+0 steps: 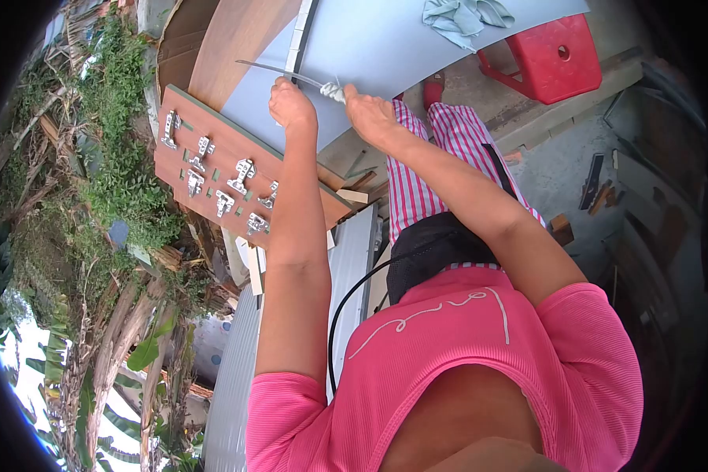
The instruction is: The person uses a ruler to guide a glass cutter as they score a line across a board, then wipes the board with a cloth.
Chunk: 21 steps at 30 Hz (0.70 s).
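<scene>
My right hand (370, 116) is closed round the end of a thin, slightly curved blade (279, 69), where its handle is wrapped in pale cord (333, 92). The blade points left, past my other hand, over a blue-white panel (362, 47). Just below the blade, my left hand (293, 106) is closed, with a bit of something white showing at its lower side; what it grips is hidden. A pale segmented strip (297, 39) runs along the panel beyond that hand.
Several metal cabinet hinges (245, 175) sit on a brown board (212, 141) at left. A crumpled cloth (460, 20) lies on the panel. A red plastic stool (554, 59) stands at upper right, with wood scraps (602, 193) on the floor below it. Plants (122, 134) grow at far left.
</scene>
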{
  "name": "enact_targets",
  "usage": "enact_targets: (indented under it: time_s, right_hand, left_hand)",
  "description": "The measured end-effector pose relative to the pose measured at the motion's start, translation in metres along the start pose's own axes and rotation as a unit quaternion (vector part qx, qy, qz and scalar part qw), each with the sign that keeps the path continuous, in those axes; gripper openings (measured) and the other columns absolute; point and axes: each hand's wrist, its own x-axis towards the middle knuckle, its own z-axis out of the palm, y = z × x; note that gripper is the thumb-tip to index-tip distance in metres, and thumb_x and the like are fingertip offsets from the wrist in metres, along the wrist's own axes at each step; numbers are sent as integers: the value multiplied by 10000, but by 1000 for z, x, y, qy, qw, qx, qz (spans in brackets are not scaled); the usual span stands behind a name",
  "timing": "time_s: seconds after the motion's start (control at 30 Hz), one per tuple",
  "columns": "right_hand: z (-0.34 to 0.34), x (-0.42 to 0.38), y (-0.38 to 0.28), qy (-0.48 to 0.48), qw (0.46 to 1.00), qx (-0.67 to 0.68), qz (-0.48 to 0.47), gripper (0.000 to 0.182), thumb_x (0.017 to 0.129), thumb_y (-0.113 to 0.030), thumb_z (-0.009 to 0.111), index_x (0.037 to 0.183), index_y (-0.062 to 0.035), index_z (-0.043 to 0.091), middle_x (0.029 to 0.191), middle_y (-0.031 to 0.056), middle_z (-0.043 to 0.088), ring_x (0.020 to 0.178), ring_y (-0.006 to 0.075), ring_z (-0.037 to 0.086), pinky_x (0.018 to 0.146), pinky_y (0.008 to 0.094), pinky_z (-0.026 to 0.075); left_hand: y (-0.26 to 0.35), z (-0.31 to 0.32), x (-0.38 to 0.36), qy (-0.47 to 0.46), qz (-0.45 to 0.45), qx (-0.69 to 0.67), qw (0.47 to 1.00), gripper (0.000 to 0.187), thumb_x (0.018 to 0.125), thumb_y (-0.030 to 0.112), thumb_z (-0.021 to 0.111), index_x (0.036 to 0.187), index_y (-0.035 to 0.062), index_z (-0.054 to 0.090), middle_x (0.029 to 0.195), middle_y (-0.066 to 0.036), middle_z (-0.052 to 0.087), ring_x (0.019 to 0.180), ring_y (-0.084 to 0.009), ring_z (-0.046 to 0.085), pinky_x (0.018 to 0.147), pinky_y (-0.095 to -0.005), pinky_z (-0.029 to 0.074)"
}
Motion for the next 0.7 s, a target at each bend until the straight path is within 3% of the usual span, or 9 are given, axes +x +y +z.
enact_targets:
  time_s: [0.13,0.43,0.53,0.7]
  right_hand:
    - [-2,35,-17,2,999,-6,-36,158,846,-22,453,996,25,464,869,248,644,835,396,644,694,478,515]
    - [15,-12,9,18,999,29,12,118,878,-55,394,968,15,425,793,276,622,781,449,617,669,526,481]
    - [1,3,4,4,1000,12,17,147,853,-26,431,993,16,449,852,260,635,840,409,633,710,494,501]
    - [-22,-9,13,-28,999,-8,-20,139,867,-41,403,984,21,446,839,274,630,826,425,629,699,505,494]
  left_hand:
    - [-1,1,-2,6,-1,4,1000,53,828,37,540,850,9,579,847,-153,653,761,-285,665,672,-352,540]
    - [-5,3,1,18,1,-5,1000,48,822,48,557,843,13,582,846,-149,658,749,-282,666,661,-352,538]
    - [-8,-1,8,15,-11,-11,1000,48,822,56,563,838,16,583,845,-151,658,749,-284,665,658,-352,537]
    - [-7,-5,3,-13,-11,-28,999,42,816,47,563,839,19,583,855,-154,653,754,-284,663,656,-354,537]
